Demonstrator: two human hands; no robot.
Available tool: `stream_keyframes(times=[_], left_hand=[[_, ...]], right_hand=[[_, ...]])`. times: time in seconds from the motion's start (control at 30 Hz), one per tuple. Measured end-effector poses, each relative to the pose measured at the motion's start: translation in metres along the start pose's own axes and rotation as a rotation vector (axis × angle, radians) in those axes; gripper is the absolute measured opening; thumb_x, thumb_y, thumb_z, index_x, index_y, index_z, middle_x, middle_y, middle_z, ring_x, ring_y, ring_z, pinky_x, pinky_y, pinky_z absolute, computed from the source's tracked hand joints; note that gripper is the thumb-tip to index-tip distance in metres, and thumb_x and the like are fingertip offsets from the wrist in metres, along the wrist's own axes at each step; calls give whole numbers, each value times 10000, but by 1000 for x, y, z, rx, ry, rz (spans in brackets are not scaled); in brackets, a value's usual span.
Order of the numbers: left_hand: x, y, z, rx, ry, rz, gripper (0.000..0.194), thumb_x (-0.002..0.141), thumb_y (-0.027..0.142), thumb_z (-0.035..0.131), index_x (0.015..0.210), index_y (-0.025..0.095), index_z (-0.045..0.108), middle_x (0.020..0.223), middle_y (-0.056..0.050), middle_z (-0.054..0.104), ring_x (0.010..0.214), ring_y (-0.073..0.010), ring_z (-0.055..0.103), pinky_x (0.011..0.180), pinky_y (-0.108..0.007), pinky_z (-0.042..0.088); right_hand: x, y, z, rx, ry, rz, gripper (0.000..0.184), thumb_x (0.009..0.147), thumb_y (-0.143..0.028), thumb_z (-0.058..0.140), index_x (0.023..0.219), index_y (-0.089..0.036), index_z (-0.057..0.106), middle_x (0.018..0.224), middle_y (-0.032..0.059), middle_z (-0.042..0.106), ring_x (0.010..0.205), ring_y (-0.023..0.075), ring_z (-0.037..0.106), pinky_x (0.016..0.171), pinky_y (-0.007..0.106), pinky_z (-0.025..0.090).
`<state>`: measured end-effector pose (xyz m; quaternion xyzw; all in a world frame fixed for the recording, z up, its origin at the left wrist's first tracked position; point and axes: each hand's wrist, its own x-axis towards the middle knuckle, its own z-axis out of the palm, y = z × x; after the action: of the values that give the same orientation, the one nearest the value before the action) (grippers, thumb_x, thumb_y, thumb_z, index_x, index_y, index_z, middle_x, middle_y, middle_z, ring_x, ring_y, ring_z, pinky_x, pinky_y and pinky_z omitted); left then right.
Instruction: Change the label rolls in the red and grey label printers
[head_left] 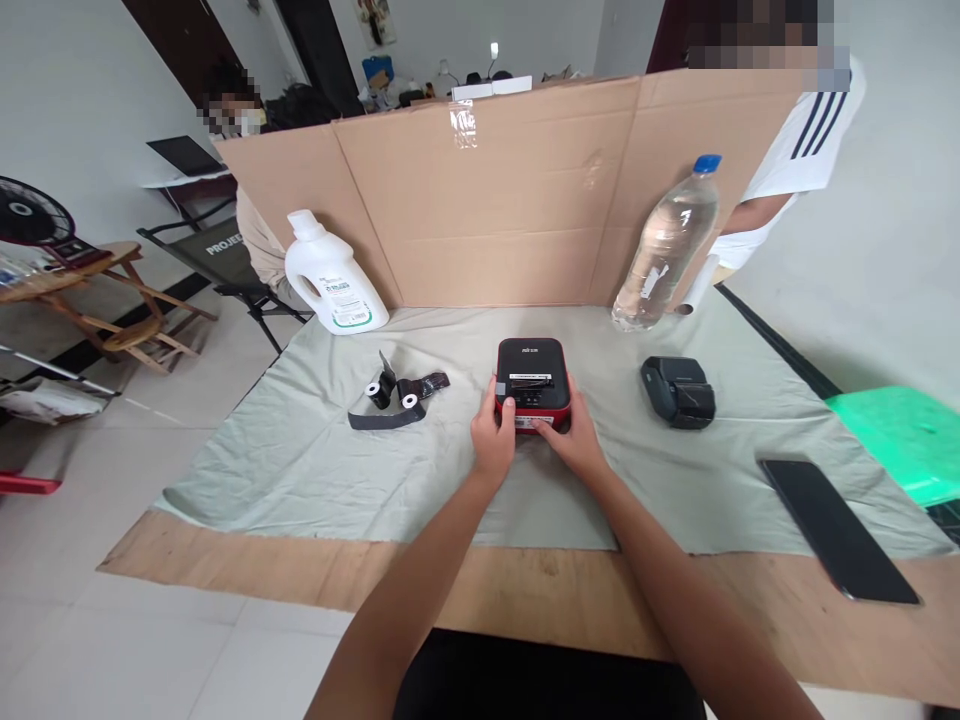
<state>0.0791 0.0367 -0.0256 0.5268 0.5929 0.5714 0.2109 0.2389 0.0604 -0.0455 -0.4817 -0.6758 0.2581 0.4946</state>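
Observation:
A small black and red label printer (pixel 531 375) sits on the pale green cloth (pixel 300 450) in the middle of the table. My left hand (pixel 493 438) grips its near left corner, fingers curled against its side. At the near right corner my right hand (pixel 574 435) holds the printer too, thumb on its front edge. Two small paper rolls with black tape (pixel 397 397) lie to the left of the printer. A second black printer (pixel 677 391) rests to the right.
A white detergent bottle (pixel 332 276) and a clear water bottle (pixel 666 248) stand in front of a cardboard screen (pixel 510 190). A black phone (pixel 836 527) lies at the near right. Beyond the screen are two people, one seated at the left and one standing at the right, plus a green stool (pixel 900 430).

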Motion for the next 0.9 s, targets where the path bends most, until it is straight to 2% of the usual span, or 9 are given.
stream_keyframes(times=[0.23,0.37,0.53,0.67,0.9], left_hand=[[-1,-6,1,-19,22,49,503,1059,436,464,1499,214,566,1523,-102,610,1414,-244,582,1216,-418,456],[0,-8,2,-24,47,126,492,1064,434,450,1479,200,571,1523,-131,599,1440,-245,545,1230,-435,431],[2,-8,0,-1,100,256,405,1064,445,453,1308,191,653,1404,-151,631,1352,-250,572,1171,-453,462],[2,-8,0,7,110,277,361,1064,441,458,1227,196,667,1308,-146,644,1281,-248,588,1128,-444,476],[3,-9,0,-7,110,294,338,1064,433,457,1190,189,655,1292,-147,635,1258,-244,591,1112,-438,482]], right_hand=[[-2,2,-3,-2,-10,-18,955,866,-570,733,1660,-270,296,1576,176,481,1459,365,468,1204,603,395],[-3,2,-3,-3,3,-35,944,878,-566,723,1662,-270,289,1572,176,484,1461,355,472,1207,602,393],[-2,2,-3,-23,14,-52,940,868,-584,724,1653,-283,302,1589,163,478,1477,354,456,1222,618,369],[-2,1,-4,-31,4,-56,929,874,-575,722,1653,-285,307,1596,160,478,1484,357,450,1216,620,377],[-2,4,-4,-32,1,-71,947,878,-586,718,1663,-260,298,1571,171,503,1497,360,437,1219,615,382]])
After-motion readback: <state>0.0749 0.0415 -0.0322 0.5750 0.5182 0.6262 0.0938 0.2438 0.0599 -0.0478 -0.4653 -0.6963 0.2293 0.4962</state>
